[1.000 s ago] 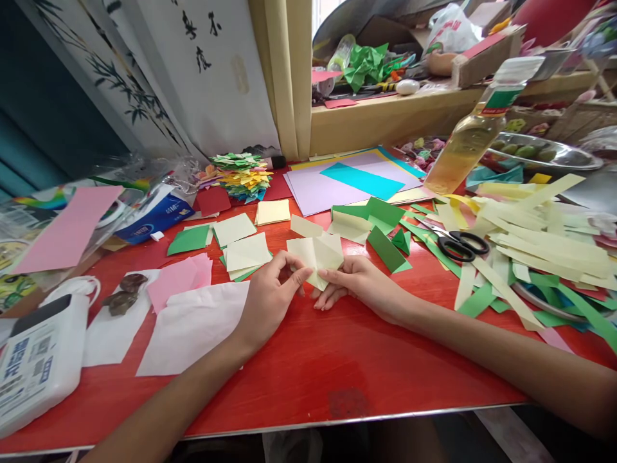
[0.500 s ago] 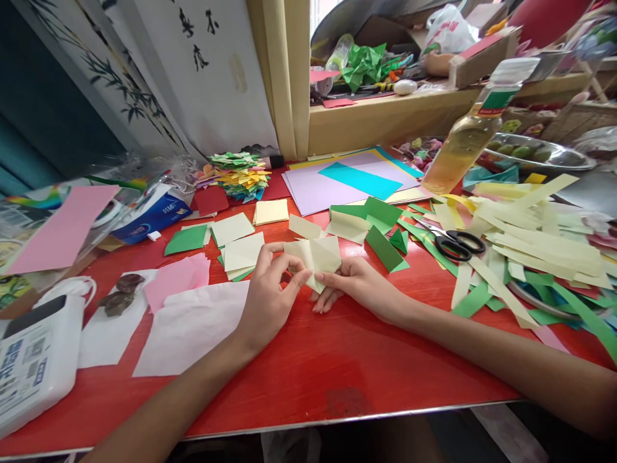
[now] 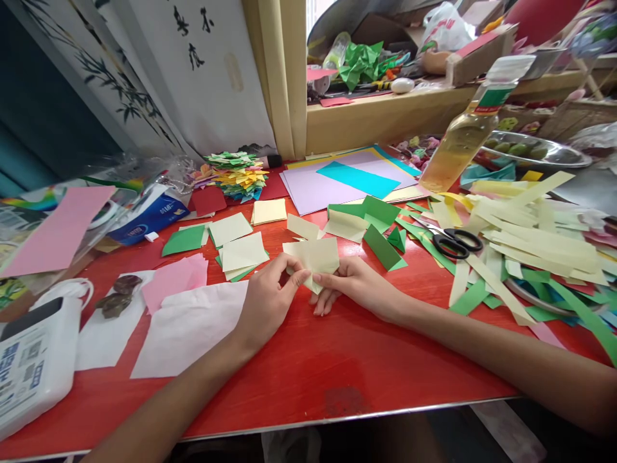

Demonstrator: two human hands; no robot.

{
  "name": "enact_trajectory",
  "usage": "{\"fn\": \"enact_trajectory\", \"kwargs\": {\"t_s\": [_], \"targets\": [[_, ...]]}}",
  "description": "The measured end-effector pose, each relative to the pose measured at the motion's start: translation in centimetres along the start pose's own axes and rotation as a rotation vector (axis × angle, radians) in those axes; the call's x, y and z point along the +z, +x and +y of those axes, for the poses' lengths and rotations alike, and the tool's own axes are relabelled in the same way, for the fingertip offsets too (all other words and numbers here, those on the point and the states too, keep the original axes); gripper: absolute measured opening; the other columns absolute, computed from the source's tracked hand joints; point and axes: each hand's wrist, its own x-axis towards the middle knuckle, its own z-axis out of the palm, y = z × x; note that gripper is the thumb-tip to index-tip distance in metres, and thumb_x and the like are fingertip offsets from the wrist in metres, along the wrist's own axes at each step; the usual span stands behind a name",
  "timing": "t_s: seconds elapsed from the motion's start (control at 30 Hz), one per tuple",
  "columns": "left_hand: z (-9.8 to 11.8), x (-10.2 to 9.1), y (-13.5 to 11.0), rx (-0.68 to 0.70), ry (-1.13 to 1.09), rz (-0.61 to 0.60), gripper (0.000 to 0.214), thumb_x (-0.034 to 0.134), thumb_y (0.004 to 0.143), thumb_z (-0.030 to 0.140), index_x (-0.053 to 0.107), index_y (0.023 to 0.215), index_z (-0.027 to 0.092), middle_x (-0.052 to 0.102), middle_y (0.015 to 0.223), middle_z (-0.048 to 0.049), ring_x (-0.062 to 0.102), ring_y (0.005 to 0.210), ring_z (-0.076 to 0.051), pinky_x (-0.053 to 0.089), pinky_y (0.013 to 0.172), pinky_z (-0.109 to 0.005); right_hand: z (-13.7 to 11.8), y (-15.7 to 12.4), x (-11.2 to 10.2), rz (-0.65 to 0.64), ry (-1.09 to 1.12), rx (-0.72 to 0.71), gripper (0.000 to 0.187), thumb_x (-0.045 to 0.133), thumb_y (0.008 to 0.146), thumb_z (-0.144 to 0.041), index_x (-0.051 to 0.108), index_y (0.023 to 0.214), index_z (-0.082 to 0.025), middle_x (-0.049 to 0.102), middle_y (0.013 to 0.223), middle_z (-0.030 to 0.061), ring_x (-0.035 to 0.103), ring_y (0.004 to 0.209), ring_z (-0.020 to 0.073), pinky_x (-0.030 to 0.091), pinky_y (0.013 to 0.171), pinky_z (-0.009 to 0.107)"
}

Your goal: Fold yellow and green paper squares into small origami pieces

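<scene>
A small pale yellow sheet of paper (image 3: 318, 254), creased down its middle, is held between both hands above the red table (image 3: 366, 360). My left hand (image 3: 276, 289) pinches its lower left part with thumb and forefinger. On the lower right, my right hand (image 3: 349, 283) grips it with the thumb in front and the other fingers behind. The lower edge narrows to a point between the thumbs. Just beyond lie folded cream pieces (image 3: 344, 225) and folded green pieces (image 3: 383, 247). Stacked cream squares (image 3: 243, 252) lie beyond my left hand.
Black-handled scissors (image 3: 456, 243) and a heap of paper strips (image 3: 540, 238) lie on the right. A bottle (image 3: 456, 145) stands behind them. Pink paper (image 3: 176, 280), a white sheet (image 3: 193, 334) and a white power strip (image 3: 41, 366) are at left. Purple sheets (image 3: 308, 190) lie at the back.
The upper part of the paper now looks flatter and more spread out. My left forefinger has come down from its upper left edge. The right hand has barely moved.
</scene>
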Motion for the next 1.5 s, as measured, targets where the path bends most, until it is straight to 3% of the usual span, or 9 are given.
{"fn": "enact_trajectory", "kwargs": {"t_s": [0.43,0.63,1.07,1.37,1.5], "targets": [[-0.02,0.04,-0.22,0.004,-0.025,-0.046,0.015,0.047,0.085,0.029,0.047,0.074,0.02,0.051,0.065,0.0044,0.05,0.06,-0.009,0.038,0.06,-0.022,0.06,0.2,-0.12,-0.031,-0.02,-0.02,0.03,0.05,0.085,-0.035,0.059,0.078,-0.007,0.066,0.065,0.0095,0.063,0.055,0.0136,0.052,0.057,0.026],[-0.18,0.14,-0.28,-0.042,-0.044,-0.005,0.014,0.052,0.082,0.028,0.044,0.074,0.02,0.052,0.067,0.0056,0.05,0.058,-0.009,0.039,0.057,-0.022,-0.14,0.12,-0.05,-0.026,-0.023,0.01,0.029,0.052,0.084,-0.034,0.059,0.079,-0.006,0.067,0.07,0.0115,0.064,0.056,0.0144,0.053,0.058,0.027],[-0.12,0.57,-0.54,0.044,0.039,0.043,0.015,0.051,0.083,0.024,0.043,0.071,0.019,0.055,0.067,0.0055,0.052,0.061,-0.008,0.041,0.058,-0.02,-0.08,-0.27,0.86,0.046,0.116,0.104,0.02,0.064,0.073,-0.027,0.064,0.074,-0.008,0.068,0.068,0.009,0.066,0.064,0.0167,0.054,0.066,0.028],[-0.39,0.46,0.0,-0.09,-0.213,-0.014,0.015,0.052,0.082,0.03,0.043,0.075,0.021,0.05,0.066,0.0063,0.048,0.054,-0.007,0.04,0.053,-0.021,-0.03,-0.21,0.32,0.043,0.247,0.105,0.015,0.063,0.075,-0.022,0.064,0.078,-0.007,0.067,0.074,0.0094,0.064,0.063,0.0118,0.053,0.063,0.021],[-0.18,0.29,0.15,-0.131,-0.275,-0.013,0.007,0.047,0.085,0.029,0.043,0.087,0.024,0.052,0.054,0.0073,0.055,0.057,-0.011,0.043,0.063,-0.024,-0.5,0.05,0.1,0.119,0.262,0.022,0.012,0.059,0.078,-0.017,0.062,0.085,-0.008,0.065,0.07,0.0059,0.062,0.059,0.0085,0.051,0.059,0.018]]}}
